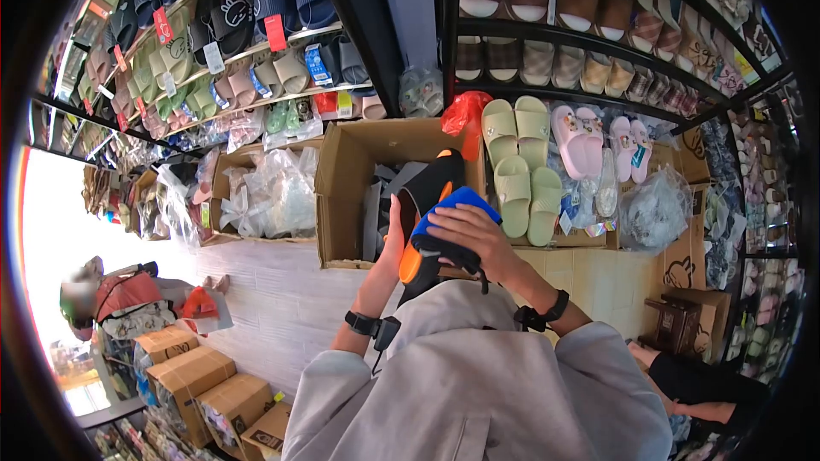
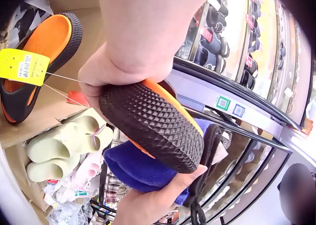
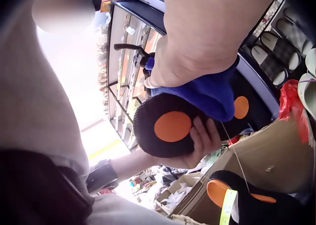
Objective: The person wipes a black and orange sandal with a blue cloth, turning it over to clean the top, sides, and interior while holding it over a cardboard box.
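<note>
My left hand [image 1: 395, 243] grips a black slipper with orange parts [image 2: 148, 121]; its textured black sole edge shows in the left wrist view. In my right hand [image 1: 470, 234] is a blue cloth [image 2: 140, 168] with a black strap [image 2: 210, 151], held up against the slipper. An orange oval [image 3: 173, 126] marks the slipper's sole in the right wrist view. A thin string runs from it to a second black and orange slipper [image 2: 59, 32], which carries a yellow tag [image 2: 23, 67] and hangs over the cardboard box [image 1: 342, 196].
Pale green slippers [image 1: 530, 196] and pink clogs [image 1: 576, 145] lie right of the box, by a red plastic bag [image 1: 465, 119]. Shelves of slippers [image 1: 538, 55] rise behind. Cartons [image 1: 196, 375] stand at left near one person [image 1: 132, 299]; another person's arm [image 1: 713, 410] shows at right.
</note>
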Demonstrator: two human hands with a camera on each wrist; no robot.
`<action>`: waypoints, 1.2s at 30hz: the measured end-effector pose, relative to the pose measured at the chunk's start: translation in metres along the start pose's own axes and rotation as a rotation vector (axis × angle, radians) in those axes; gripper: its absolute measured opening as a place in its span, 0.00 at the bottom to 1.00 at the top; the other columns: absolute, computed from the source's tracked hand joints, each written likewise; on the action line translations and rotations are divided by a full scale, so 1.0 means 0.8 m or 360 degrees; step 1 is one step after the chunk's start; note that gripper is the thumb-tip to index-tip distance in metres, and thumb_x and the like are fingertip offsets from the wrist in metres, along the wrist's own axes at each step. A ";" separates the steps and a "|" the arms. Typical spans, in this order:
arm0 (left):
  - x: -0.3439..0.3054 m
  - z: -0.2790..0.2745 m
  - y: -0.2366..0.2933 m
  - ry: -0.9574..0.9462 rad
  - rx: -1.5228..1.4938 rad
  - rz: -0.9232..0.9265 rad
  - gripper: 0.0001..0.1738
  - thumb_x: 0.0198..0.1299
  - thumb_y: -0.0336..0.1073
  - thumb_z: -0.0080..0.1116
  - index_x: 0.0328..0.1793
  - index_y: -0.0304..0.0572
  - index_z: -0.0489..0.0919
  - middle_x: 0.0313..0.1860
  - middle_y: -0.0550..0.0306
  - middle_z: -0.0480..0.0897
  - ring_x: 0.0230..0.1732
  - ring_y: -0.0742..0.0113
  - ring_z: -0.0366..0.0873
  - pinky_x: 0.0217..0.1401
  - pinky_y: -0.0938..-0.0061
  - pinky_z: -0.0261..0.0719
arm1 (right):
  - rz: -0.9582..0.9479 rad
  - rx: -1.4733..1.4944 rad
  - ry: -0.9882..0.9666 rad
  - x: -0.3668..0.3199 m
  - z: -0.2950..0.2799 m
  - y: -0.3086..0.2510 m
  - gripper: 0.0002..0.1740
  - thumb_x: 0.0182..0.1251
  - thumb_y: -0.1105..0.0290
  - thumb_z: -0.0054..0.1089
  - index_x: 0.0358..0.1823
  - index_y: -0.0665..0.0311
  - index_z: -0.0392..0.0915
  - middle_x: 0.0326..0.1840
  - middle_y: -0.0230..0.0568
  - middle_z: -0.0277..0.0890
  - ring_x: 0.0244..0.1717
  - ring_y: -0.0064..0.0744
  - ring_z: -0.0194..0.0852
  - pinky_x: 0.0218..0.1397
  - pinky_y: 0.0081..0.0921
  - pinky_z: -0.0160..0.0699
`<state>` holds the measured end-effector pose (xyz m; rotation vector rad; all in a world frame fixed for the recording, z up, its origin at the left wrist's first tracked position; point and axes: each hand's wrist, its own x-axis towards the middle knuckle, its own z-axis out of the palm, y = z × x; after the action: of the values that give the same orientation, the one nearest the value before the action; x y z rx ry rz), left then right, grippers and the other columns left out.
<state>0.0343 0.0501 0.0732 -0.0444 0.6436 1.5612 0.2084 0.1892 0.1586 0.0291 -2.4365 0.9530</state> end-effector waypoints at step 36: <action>-0.028 0.035 -0.021 -0.0097 -0.0188 0.0260 0.55 0.76 0.83 0.41 0.90 0.46 0.68 0.81 0.47 0.79 0.75 0.50 0.83 0.79 0.51 0.83 | -0.0036 0.0092 0.0019 -0.021 -0.004 -0.014 0.31 0.71 0.61 0.77 0.75 0.56 0.84 0.81 0.40 0.80 0.82 0.46 0.74 0.86 0.48 0.69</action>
<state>0.0623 0.0411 0.0994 -0.0334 0.5168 1.7508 0.2265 0.1797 0.1596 0.0705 -2.3922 1.0106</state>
